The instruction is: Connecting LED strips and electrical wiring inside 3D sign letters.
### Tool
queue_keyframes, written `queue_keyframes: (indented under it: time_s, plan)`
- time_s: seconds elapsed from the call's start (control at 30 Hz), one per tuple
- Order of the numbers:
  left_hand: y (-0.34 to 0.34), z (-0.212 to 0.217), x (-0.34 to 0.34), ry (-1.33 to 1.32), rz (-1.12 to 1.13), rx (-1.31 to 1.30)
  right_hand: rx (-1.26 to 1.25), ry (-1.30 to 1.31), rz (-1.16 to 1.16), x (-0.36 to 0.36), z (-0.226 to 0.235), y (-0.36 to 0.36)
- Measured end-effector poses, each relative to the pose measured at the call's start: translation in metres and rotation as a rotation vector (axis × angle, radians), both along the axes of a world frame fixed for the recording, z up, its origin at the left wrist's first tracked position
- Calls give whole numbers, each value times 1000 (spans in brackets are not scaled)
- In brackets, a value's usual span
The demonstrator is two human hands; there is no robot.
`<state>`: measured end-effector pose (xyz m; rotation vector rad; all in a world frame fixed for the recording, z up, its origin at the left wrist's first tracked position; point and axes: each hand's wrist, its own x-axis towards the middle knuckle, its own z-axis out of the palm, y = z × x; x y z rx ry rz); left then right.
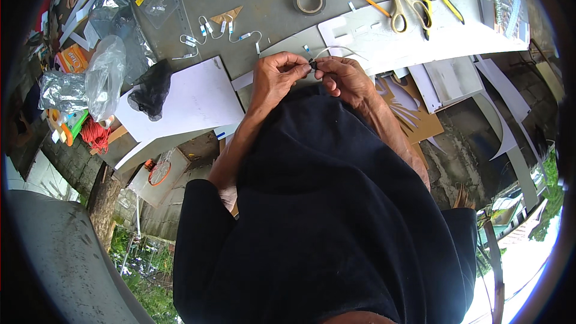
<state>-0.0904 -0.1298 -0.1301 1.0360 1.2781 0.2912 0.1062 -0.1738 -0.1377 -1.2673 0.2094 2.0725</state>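
Note:
My left hand (279,78) and my right hand (347,78) meet at the near edge of the table, fingertips pinched together. Between them is a small black piece (312,65), mostly covered by the fingers, so its exact kind cannot be made out. A thin white wire (347,48) loops out beside the right fingers over a white sheet. Just beyond the hands lies a small white-and-blue piece (306,48). Farther left, a string of small white LED modules (245,36) joined by wire rests on the grey tabletop (264,0).
A roll of dark tape (309,1), a pencil (373,5), scissors (397,12) and yellow-handled pliers (443,0) lie across the back. Plastic bags (105,69) and a white board (186,96) are at left. Cut brown board (420,111) sits below the table edge at right.

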Motion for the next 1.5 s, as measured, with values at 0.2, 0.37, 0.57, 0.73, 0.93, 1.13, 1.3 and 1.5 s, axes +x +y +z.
queue_keyframes:
  time_s: [0.2, 0.37, 0.57, 0.73, 0.93, 1.13, 1.3, 1.5]
  plan:
    - [0, 2, 0, -17, -11, 2, -40, -4, -9, 0, 0, 0]
    - [-1, 0, 0, -38, 24, 17, -52, 53, -58, 1, -4, -1]
    - [4, 1, -1, -41, 35, -63, 38, 115, -11, 4, -6, -3]
    - [7, 3, -4, -98, 11, -92, 101, 99, 2, 7, -1, 1]
    - [8, 3, -4, -160, 78, -55, 200, -5, 64, 6, 4, 4]
    - [10, 10, 1, -98, 121, -39, 314, -173, 128, 0, 12, 3]
    - [14, 13, 1, -102, 57, 62, 358, -277, 226, -4, 19, 4]
    - [19, 6, -8, -160, 8, 10, 418, -237, 258, -1, 13, 1]
